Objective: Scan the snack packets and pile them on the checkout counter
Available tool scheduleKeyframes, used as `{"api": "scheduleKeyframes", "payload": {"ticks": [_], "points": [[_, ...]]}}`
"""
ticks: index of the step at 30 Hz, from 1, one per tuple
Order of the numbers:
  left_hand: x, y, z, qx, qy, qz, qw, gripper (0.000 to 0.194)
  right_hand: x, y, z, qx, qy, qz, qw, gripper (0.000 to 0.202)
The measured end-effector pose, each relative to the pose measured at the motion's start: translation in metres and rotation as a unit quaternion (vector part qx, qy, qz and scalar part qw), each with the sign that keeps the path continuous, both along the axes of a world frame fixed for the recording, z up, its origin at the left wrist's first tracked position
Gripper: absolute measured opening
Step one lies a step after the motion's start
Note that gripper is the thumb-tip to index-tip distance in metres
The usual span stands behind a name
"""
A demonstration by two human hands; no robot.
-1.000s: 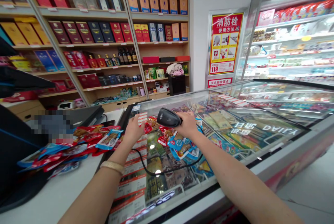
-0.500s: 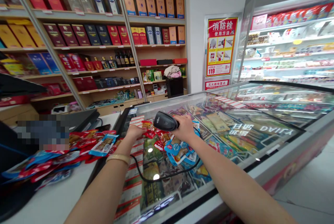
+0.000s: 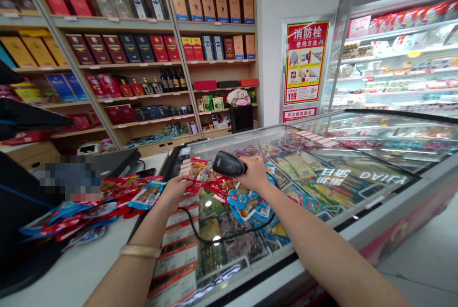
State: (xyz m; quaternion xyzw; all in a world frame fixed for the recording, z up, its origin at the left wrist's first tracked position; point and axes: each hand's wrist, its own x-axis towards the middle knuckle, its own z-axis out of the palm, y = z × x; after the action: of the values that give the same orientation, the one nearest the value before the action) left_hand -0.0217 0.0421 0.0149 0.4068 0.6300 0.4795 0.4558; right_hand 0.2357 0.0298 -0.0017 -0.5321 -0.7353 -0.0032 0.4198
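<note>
My right hand (image 3: 253, 172) is wrapped round the handle of a black barcode scanner (image 3: 229, 164), whose head points left. Between the fingers of my left hand (image 3: 176, 189) is a red snack packet (image 3: 195, 173), just left of the scanner's head. Under the scanner, red and blue snack packets (image 3: 246, 202) lie in a small heap on the glass lid of a freezer (image 3: 243, 269). A larger pile of red and blue packets (image 3: 118, 197) rests on the white counter at the left, behind my left forearm.
The scanner's black cable (image 3: 214, 241) loops over the glass. Dark equipment (image 3: 21, 202) stands on the counter (image 3: 89, 259) at the far left. Shelves of boxes and bottles (image 3: 136, 64) line the back wall. A lit cooler (image 3: 397, 64) is at the right.
My left hand has drawn back slightly to the left, and the red packet in it now shows more fully, raised beside the scanner. My right hand and the scanner have barely moved.
</note>
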Motion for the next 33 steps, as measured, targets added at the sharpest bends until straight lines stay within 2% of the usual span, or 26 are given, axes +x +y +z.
{"api": "scheduleKeyframes", "payload": {"ticks": [3, 5, 8, 11, 16, 20, 23, 26, 33], "points": [[-0.011, -0.010, 0.009, 0.019, -0.064, 0.010, 0.998, 0.014, 0.000, -0.001, 0.001, -0.003, 0.001, -0.002, 1.000, 0.026], [-0.018, -0.015, 0.014, 0.033, -0.168, 0.006, 0.985, 0.010, 0.001, -0.002, 0.002, 0.000, 0.001, 0.000, 1.000, 0.027], [-0.022, -0.022, 0.017, 0.061, -0.346, -0.044, 0.935, 0.006, 0.001, -0.003, 0.004, 0.013, 0.003, 0.008, 1.000, 0.029], [-0.020, -0.026, 0.015, 0.078, -0.413, -0.101, 0.902, 0.017, -0.001, -0.005, 0.006, 0.024, 0.001, 0.027, 0.999, 0.026], [-0.006, -0.027, 0.003, 0.105, -0.420, -0.134, 0.892, 0.028, -0.013, -0.017, 0.010, 0.039, -0.013, 0.104, 0.994, 0.025], [0.009, -0.024, -0.003, 0.112, -0.408, -0.104, 0.900, 0.033, -0.022, -0.027, 0.013, 0.039, -0.026, 0.147, 0.988, 0.031], [0.015, -0.022, -0.006, 0.102, -0.361, -0.050, 0.926, 0.030, -0.024, -0.031, 0.014, 0.030, -0.033, 0.152, 0.987, 0.033], [0.017, -0.018, -0.010, 0.109, -0.303, -0.027, 0.946, 0.028, -0.024, -0.032, 0.016, 0.021, -0.042, 0.149, 0.988, 0.030], [0.015, -0.019, -0.008, 0.111, -0.294, -0.032, 0.949, 0.029, -0.023, -0.031, 0.015, 0.016, -0.058, 0.142, 0.988, 0.027]]}}
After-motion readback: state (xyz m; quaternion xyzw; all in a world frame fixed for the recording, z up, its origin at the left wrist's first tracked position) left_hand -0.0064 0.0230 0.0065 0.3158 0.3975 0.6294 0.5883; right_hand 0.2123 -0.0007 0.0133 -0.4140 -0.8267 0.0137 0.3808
